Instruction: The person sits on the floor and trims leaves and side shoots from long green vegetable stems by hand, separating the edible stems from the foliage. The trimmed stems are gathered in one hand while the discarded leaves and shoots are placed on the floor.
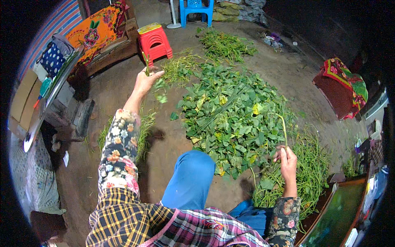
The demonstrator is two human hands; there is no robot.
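Note:
My left hand [147, 79], raised at the upper left, pinches a green stem [147, 66]; a blurred leafy piece [161, 92] is just below it. On the right, my right hand [287, 159] grips a pale green vine stem [284, 128] that rises and bends at its top. Between and beyond my hands lies a broad heap of green leaves [234, 129] with some yellow ones. Long thin dark green strands [220, 112] rest across it. Beneath and beside my right hand is a tangle of leafless stems [308, 160].
More stems lie in piles at the far side [228, 46] and left [146, 132]. Stacked red plastic stools [155, 43] and a blue plastic chair [197, 11] stand at the back. A round-edged table [58, 92] is left; a cloth-covered item [341, 88] is right.

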